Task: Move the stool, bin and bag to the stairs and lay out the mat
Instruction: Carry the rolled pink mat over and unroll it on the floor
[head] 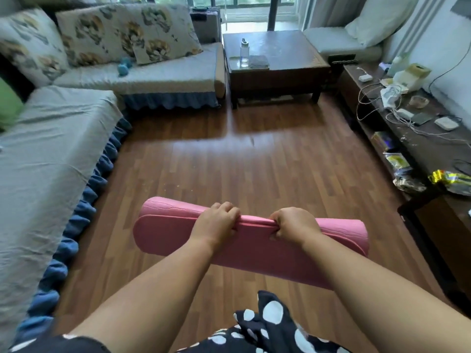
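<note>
A rolled pink mat hangs crosswise in front of me, above the wooden floor. My left hand grips the mat's loose outer edge near the middle. My right hand grips the same edge a little to the right. The roll is partly loosened, with its outer flap hanging down toward me. No stool, bin, bag or stairs show in this view.
A grey-covered sofa runs along the left and back left. A dark coffee table with a water bottle stands at the back. A low cluttered cabinet with cables lines the right side.
</note>
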